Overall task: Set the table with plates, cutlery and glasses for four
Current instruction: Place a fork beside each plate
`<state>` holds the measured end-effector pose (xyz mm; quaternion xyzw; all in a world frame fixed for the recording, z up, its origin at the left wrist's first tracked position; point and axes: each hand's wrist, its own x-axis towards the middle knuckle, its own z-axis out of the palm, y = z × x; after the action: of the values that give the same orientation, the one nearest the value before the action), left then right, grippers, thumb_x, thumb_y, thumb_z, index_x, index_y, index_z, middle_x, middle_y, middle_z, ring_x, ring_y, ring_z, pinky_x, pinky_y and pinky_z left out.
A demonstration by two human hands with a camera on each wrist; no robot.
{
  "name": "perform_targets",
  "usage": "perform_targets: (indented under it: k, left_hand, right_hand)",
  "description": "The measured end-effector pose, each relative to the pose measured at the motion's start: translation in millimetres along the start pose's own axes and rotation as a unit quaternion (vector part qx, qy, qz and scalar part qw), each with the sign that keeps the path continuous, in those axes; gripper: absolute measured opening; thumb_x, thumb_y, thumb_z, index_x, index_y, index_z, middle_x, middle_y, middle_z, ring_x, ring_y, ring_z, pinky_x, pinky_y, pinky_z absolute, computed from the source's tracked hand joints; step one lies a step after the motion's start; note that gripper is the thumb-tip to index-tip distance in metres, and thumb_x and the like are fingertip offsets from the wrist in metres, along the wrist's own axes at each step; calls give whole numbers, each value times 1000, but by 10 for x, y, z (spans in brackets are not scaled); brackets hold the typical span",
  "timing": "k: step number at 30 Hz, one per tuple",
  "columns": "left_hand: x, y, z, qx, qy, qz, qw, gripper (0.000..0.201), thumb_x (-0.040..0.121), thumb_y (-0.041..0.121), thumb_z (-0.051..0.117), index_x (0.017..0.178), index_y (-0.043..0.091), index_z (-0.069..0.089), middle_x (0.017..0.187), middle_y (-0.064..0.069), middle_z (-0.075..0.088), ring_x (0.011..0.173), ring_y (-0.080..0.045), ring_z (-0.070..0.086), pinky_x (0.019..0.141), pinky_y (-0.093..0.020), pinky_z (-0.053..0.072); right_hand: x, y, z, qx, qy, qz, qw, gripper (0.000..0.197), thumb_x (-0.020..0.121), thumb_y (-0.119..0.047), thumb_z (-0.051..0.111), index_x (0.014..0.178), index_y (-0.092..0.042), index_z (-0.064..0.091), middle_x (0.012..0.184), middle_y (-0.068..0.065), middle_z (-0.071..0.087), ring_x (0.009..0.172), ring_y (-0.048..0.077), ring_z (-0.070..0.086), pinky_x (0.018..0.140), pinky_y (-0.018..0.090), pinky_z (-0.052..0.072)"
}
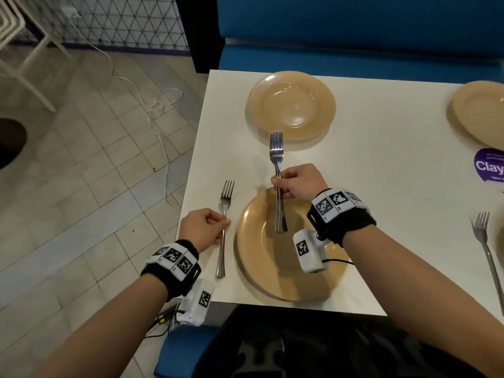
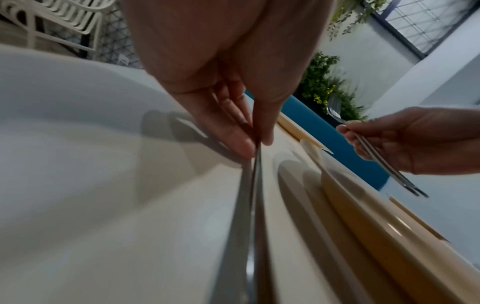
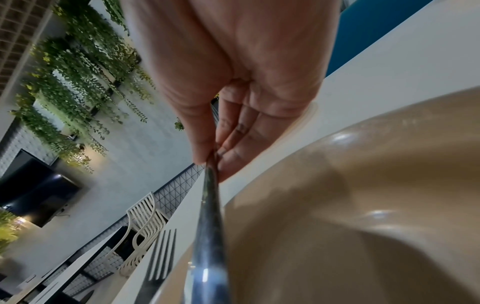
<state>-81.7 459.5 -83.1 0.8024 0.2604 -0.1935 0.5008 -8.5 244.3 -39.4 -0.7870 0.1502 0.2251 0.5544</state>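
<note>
A tan plate (image 1: 261,268) lies at the near edge of the white table (image 1: 381,186). A second tan plate (image 1: 291,105) sits across from it. My left hand (image 1: 203,226) pinches the handle of a steel fork (image 1: 225,214) that lies on the table left of the near plate (image 2: 376,236); the left wrist view shows the fingertips (image 2: 246,148) pinching the handle (image 2: 249,226). My right hand (image 1: 297,184) grips another fork (image 1: 277,170) held above the near plate, tines toward the far plate. The right wrist view shows that handle (image 3: 210,236) over the plate (image 3: 363,205).
A third tan plate (image 1: 482,115) sits at the right edge, with a purple sticker (image 1: 489,169) near it. Another fork (image 1: 484,246) lies at the right. Blue bench seating (image 1: 354,36) runs behind the table. Tiled floor with a white cable (image 1: 161,126) lies left.
</note>
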Motion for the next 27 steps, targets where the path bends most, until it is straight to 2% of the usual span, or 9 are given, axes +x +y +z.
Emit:
perform_targets:
  k: [4, 8, 14, 20, 24, 27]
  left_hand:
    - [-37, 21, 24, 9, 1, -3, 1000, 16, 73, 10, 80, 79, 5, 66, 67, -5, 66, 56, -13, 63, 58, -23, 58]
    - [-50, 36, 38, -15, 9, -5, 1000, 18, 72, 8, 80, 80, 10, 64, 71, -5, 67, 59, -15, 65, 62, -28, 59]
    - [-86, 62, 73, -16, 1, 0, 1000, 16, 74, 6, 78, 82, 12, 65, 70, -3, 67, 59, -14, 65, 58, -22, 58]
    - [-253, -89, 54, -28, 2, -5, 1000, 18, 74, 7, 79, 86, 9, 66, 72, -5, 68, 60, -14, 66, 59, -23, 59]
    - [-247, -102, 60, -27, 8, -6, 1000, 18, 74, 6, 78, 88, 9, 67, 78, -10, 71, 63, -16, 68, 64, -27, 60]
    - [-229, -91, 68, -26, 8, -5, 1000, 17, 74, 5, 77, 87, 9, 67, 79, -12, 70, 64, -19, 68, 66, -30, 60]
  right_hand:
    - [-8, 46, 51, -22, 4, -4, 1000, 16, 84, -14, 69, 95, -2, 71, 87, 11, 70, 73, 16, 65, 71, 22, 57]
    - [-18, 97, 44, -36, 13, -3, 999, 21, 84, -15, 69, 98, -1, 71, 87, 11, 69, 68, 14, 63, 73, 23, 58]
    - [-40, 97, 54, -52, 19, -9, 998, 17, 84, -15, 69, 95, -3, 71, 78, 6, 67, 59, 7, 60, 63, 16, 54]
    - [-156, 117, 119, -61, -1, -25, 998, 15, 84, -15, 68, 95, -4, 71, 71, 1, 64, 61, 9, 60, 72, 23, 57]
    - [-160, 133, 130, -55, 2, -22, 998, 6, 83, -14, 69, 88, -10, 71, 86, 11, 70, 67, 15, 63, 75, 28, 58]
    - [-158, 139, 129, -51, 3, -21, 998, 4, 83, -13, 69, 86, -10, 71, 86, 12, 70, 69, 17, 64, 77, 30, 58]
